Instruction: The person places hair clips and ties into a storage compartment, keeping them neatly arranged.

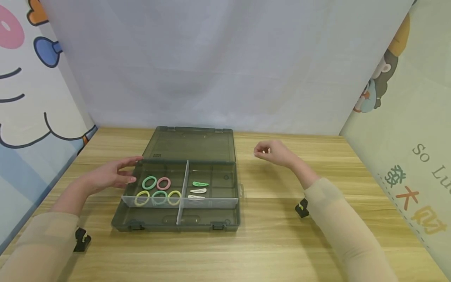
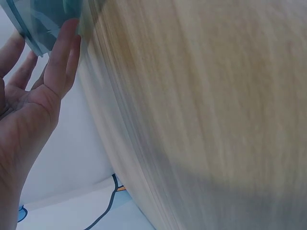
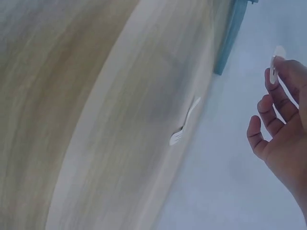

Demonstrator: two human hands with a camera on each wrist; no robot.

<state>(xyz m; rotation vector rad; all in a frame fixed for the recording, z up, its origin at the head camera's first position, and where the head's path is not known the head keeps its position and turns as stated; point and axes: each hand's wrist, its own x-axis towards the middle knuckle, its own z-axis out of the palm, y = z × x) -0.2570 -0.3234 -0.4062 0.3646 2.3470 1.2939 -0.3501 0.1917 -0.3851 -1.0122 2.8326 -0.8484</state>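
Observation:
A transparent grey divided box [image 1: 211, 214] stands on the table with its lid [image 1: 190, 145] folded back. Its left middle compartment holds several hair ties in green, yellow and pink, such as a pink hair tie [image 1: 163, 183]. To the right of the divider, a green snap hair clip [image 1: 200, 183] lies above two white ones, the upper white clip [image 1: 198, 190] among them. My left hand [image 1: 107, 178] rests against the box's left side with fingers spread. Right of the box, my right hand [image 1: 276, 152] pinches a white snap hair clip [image 3: 274, 67] between thumb and index finger, above the table.
A white fork-shaped item [image 3: 184, 125] lies on the wooden table [image 1: 282, 250] in the right wrist view. A pale curtain [image 1: 211, 62] hangs behind the table, and printed panels stand at both sides. A clear tab [image 1: 241, 190] sticks out at the box's right side.

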